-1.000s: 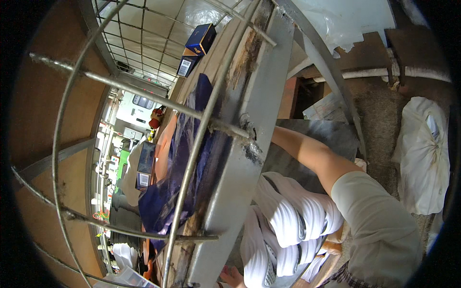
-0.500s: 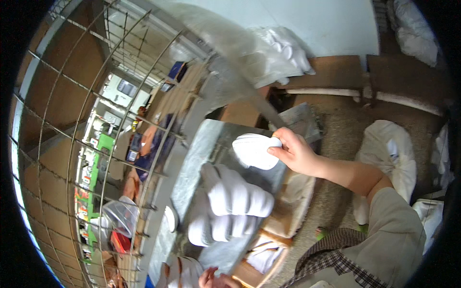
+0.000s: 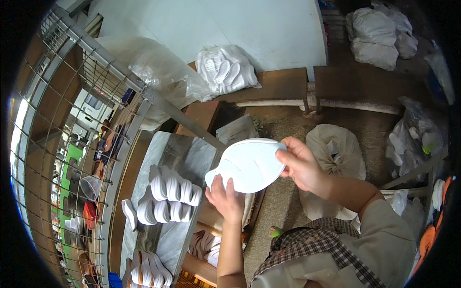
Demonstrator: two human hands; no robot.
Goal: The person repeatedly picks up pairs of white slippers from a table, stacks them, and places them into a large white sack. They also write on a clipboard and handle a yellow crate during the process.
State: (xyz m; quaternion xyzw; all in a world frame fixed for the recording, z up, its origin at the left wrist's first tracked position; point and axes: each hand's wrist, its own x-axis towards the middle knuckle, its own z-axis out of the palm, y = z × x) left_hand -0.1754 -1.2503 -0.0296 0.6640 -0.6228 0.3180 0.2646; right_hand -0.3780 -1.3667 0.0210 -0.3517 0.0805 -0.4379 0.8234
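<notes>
White shoe insoles point(image 3: 254, 163), seemingly a small stack seen from the broad face, are held up between my two hands to the right of the grey table. My right hand point(image 3: 305, 165) pinches the wide far end, thumb on top and fingers behind. At the narrower near end, my left hand point(image 3: 225, 198) grips with its fingers over the face; its thumb is hidden. On the table's grey top point(image 3: 187, 153) a double row of white insoles point(image 3: 173, 192) stands on edge. A single insole point(image 3: 128, 214) lies left of it, and another row point(image 3: 149, 270) sits nearer me.
Wire mesh point(image 3: 57, 158) on a metal frame borders the left side. Below the table's right edge is a basket point(image 3: 197, 278) with insoles near it. A tied cloth sack point(image 3: 336, 149) stands on the floor; a plastic bag of insoles point(image 3: 225, 69) rests on a far ledge.
My left hand has risen from the lower edge onto the insoles, which my right hand was holding alone. They now show their broad face. The view has shifted to the right.
</notes>
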